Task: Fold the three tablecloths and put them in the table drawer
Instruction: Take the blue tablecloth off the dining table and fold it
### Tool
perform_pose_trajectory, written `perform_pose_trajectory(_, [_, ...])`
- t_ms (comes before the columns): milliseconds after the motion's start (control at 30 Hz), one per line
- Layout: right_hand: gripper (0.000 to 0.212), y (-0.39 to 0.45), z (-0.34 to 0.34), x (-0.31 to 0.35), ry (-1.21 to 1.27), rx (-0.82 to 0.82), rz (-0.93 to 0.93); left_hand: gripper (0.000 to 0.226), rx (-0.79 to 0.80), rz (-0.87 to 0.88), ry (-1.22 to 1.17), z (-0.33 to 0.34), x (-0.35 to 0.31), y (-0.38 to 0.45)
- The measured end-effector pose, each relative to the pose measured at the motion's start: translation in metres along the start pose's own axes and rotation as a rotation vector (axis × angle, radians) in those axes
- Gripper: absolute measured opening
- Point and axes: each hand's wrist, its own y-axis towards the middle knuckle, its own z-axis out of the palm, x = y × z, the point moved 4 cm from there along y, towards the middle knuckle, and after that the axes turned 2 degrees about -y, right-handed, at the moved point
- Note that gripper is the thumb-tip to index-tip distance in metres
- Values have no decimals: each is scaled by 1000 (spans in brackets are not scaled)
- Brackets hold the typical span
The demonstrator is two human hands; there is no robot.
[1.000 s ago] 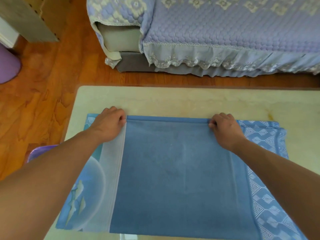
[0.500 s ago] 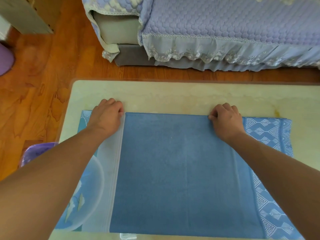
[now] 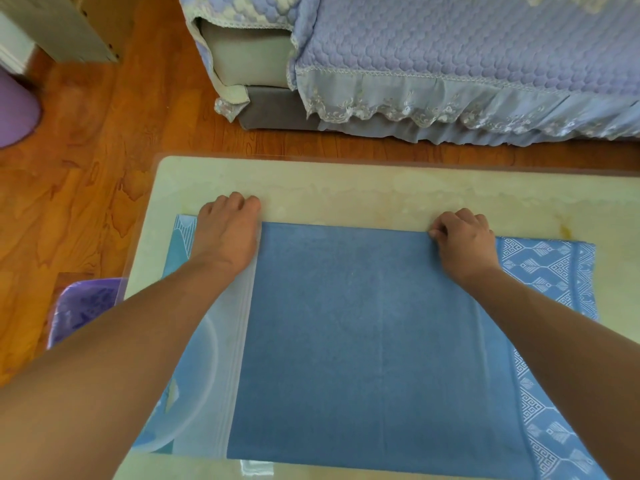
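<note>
A plain blue tablecloth (image 3: 363,323) lies flat on the cream table (image 3: 346,185), on top of two others. A blue cloth with a white geometric pattern (image 3: 554,271) sticks out from under it on the right. A light blue cloth with a pale round motif (image 3: 187,382) shows on the left. My left hand (image 3: 228,233) has its fingers curled at the plain cloth's far left corner, over a whitish band. At the far right corner my right hand (image 3: 464,240) pinches the far edge. No drawer is visible.
Beyond the table stands a sofa with a lavender quilted cover (image 3: 450,57). Wooden floor (image 3: 86,168) runs to the left, where a purple plastic item (image 3: 83,306) sits beside the table. A pale cabinet (image 3: 62,26) and a purple object (image 3: 14,109) are at the far left.
The rolled ridge along the plain cloth's far edge has flattened out. Both hands stay at the far corners, shifted slightly away from me.
</note>
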Motion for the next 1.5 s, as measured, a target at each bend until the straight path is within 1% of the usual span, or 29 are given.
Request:
perform_pose_trajectory(67, [10,1,-1,2,-22,1,14,39,-72,-18,-58,0,-15,-31])
perform_pose_trajectory(133, [12,2,-2,2,-48,-11,26,48,-89,-23,-140,5,-31,-92])
perform_pose_trajectory(233, [13,-2,-3,4,-72,-25,43,58,8,-87,-144,19,-26,-203])
perform_pose_trajectory(300, [15,-7,-2,8,-94,-62,70,62,79,-89,-69,30,-3,-250])
perform_pose_trajectory(333, [18,-13,-2,13,-96,-109,66,63,101,-83,-31,35,11,-261])
perform_pose_trajectory(400, [27,-36,0,35,-38,-232,-27,65,139,-71,28,45,33,-267])
perform_pose_trajectory(467, [32,-79,10,68,67,-303,-196,67,153,-51,47,52,37,-265])
perform_pose_trajectory(533, [32,-136,33,112,195,-244,-324,68,135,-54,59,57,36,-265])
perform_pose_trajectory(633, [28,-224,73,199,359,-83,-433,68,112,-61,71,60,39,-268])
perform_pose_trajectory(700, [32,-263,91,253,399,-7,-472,68,94,-51,70,63,45,-270])
perform_pose_trajectory(767, [41,-276,102,278,355,49,-457,67,46,-33,68,66,48,-271])
perform_pose_trajectory(867, [45,-274,111,259,174,103,-424,63,-37,-41,63,66,47,-272])
perform_pose_trajectory(967, [53,-277,105,209,23,139,-400,64,-19,-43,40,63,41,-272])
perform_pose_trajectory(1033, [58,-280,93,159,-35,118,-331,64,-17,-52,29,62,40,-274])
perform_pose_trajectory(1133, [61,-282,69,60,-119,68,-189,65,-14,-60,42,60,41,-273])
perform_pose_trajectory(1200, [63,-282,53,10,-173,68,-104,66,0,-52,38,61,40,-273])
perform_pose_trajectory(1267, [65,-281,49,-9,-218,96,-91,65,-8,-72,39,60,36,-273])
perform_pose_trajectory(1333, [67,-281,49,-8,-228,109,-110,63,-37,-131,22,54,27,-271])
perform_pose_trajectory(1367, [67,-281,50,-6,-226,104,-116,63,-56,-134,-12,49,13,-267])
perform_pose_trajectory(1400, [67,-281,50,-7,-222,97,-116,63,-71,-93,-49,45,-8,-262])
perform_pose_trajectory(1433, [67,-282,48,-7,-216,96,-115,63,-78,-14,-77,43,-36,-257])
perform_pose_trajectory(1500, [66,-282,47,-9,-194,99,-122,61,-64,184,-131,44,-104,-249])
